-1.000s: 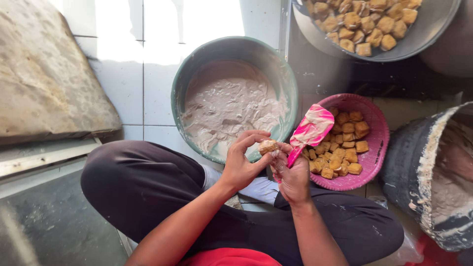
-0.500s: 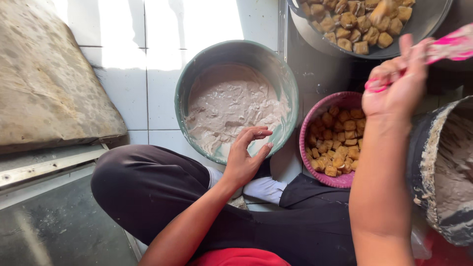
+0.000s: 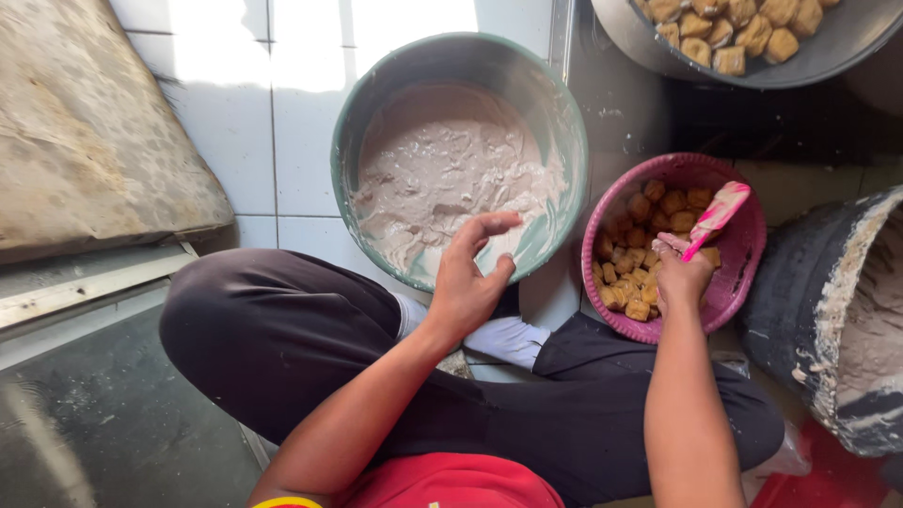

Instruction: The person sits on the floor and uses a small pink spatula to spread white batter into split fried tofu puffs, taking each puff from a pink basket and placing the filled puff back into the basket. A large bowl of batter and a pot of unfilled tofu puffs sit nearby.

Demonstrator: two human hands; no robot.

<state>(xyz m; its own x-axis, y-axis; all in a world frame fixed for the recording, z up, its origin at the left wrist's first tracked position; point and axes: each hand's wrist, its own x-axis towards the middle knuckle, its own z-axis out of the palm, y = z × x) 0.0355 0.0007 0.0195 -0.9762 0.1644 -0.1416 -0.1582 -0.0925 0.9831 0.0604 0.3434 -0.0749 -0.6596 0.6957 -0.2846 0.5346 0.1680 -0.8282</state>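
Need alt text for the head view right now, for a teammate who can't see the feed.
Seated cross-legged on a tiled floor, a person's right hand holds a pink spatula over a pink basket of fried tofu cubes, while the left hand hovers open at the rim of a green bowl of pale batter. A metal bowl of more cubes sits behind.

Sunlit white tiled floor (image 3: 235,103) beside a worn slab (image 3: 85,141)
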